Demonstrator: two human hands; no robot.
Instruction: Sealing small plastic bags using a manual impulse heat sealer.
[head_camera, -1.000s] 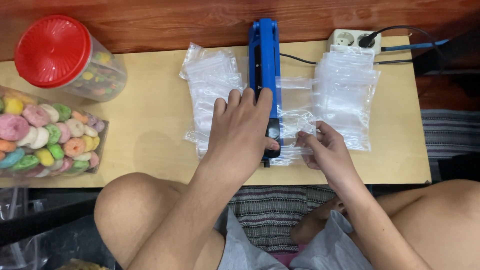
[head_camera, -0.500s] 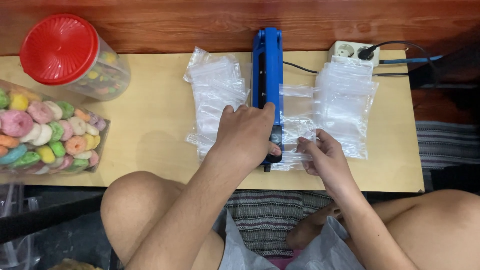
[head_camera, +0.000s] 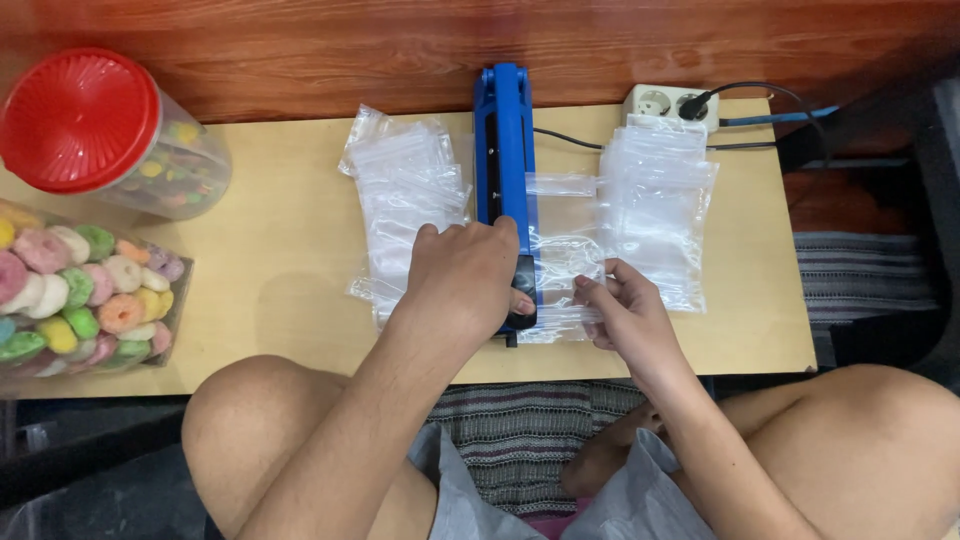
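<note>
A blue heat sealer (head_camera: 503, 150) lies lengthwise in the middle of a low yellow table (head_camera: 280, 260). My left hand (head_camera: 462, 278) rests on its near end, fingers curled over the lever with the thumb on the black handle tip. My right hand (head_camera: 618, 308) pinches a clear plastic bag (head_camera: 563, 262) whose left edge lies in the sealer jaw. A stack of clear bags (head_camera: 405, 200) lies left of the sealer, partly under my left hand. Another stack of clear bags (head_camera: 656, 205) lies to the right.
A clear jar with a red lid (head_camera: 95, 125) stands at the far left. A clear bag of coloured ring snacks (head_camera: 75, 290) lies below it. A white power strip (head_camera: 670, 103) with a black plug sits by the wooden wall. My bare knees flank the table's near edge.
My left hand's fingers have curled in and pressed down on the sealer's near end. The right hand keeps its pinch on the bag. The view has shifted slightly.
</note>
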